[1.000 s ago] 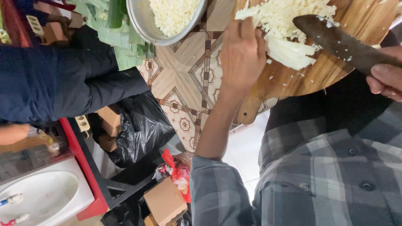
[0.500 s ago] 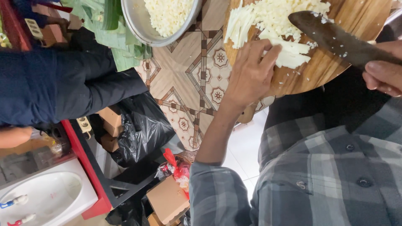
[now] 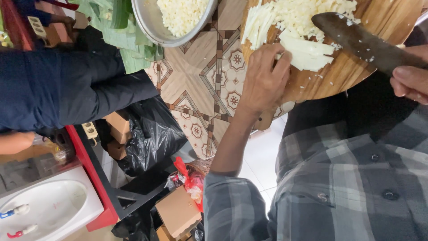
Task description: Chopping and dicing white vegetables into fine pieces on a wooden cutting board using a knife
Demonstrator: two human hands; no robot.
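The left hand (image 3: pixel 263 82) moves down the wooden board (image 3: pixel 356 71) and now presses the white block (image 3: pixel 307 53); at three o'clock the right hand (image 3: pixel 410 80) has its grip closed on the knife (image 3: pixel 356 40)

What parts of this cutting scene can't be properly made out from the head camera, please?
- Right hand: cut off by the right edge; its grip on the knife handle is hidden.
- Cutting board: far side cropped by the top edge.
- Metal bowl: rim cropped at top.
- Left hand fingertips: partly hidden among the white strips.
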